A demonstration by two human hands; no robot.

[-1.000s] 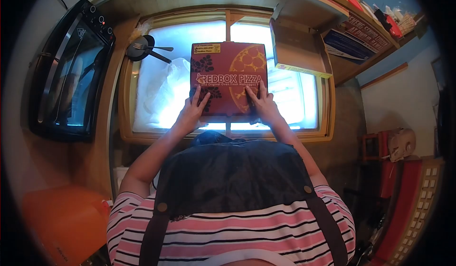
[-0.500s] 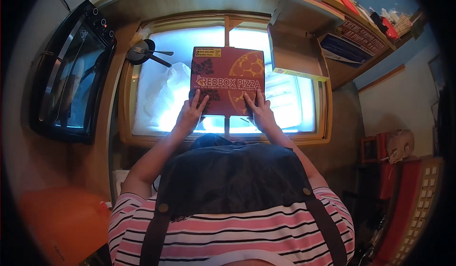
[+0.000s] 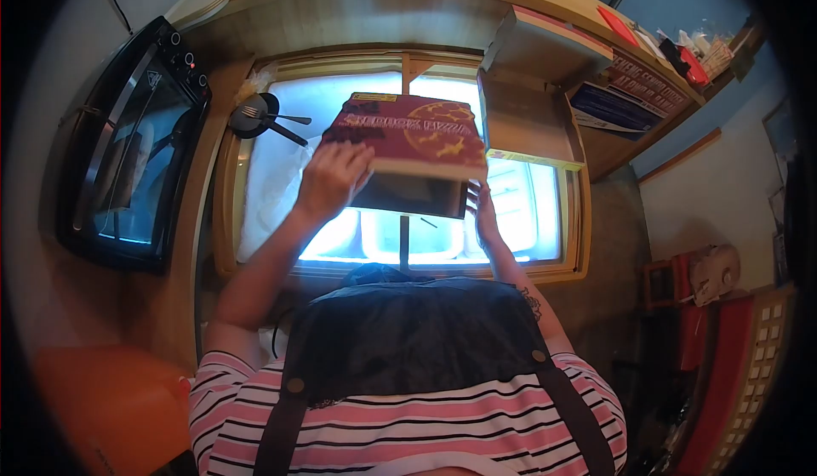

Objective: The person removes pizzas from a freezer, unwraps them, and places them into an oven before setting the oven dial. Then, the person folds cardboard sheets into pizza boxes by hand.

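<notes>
A dark red pizza box (image 3: 408, 127) with yellow print is held up over the brightly lit glass counter top, its printed lid facing up and its near side raised toward me. Under the lid's pale front edge is a dark, shadowed face; whether it is the box's side or its inside I cannot tell. My left hand (image 3: 334, 176) grips the near left corner, fingers bent over the lid. At the right end of the box is my right hand (image 3: 482, 212), with its fingertips against the side and partly hidden by it.
An open cardboard box (image 3: 532, 119) stands at the right of the lit glass (image 3: 511, 229). A dark round pan (image 3: 251, 117) with a fork lies at the left. Farther left stands a black toaster oven (image 3: 132, 153). An orange object (image 3: 111, 408) is at lower left.
The pizza box has tipped and its near edge has come up. My left hand shifted to the left corner, and my right hand slid off the top to the right side.
</notes>
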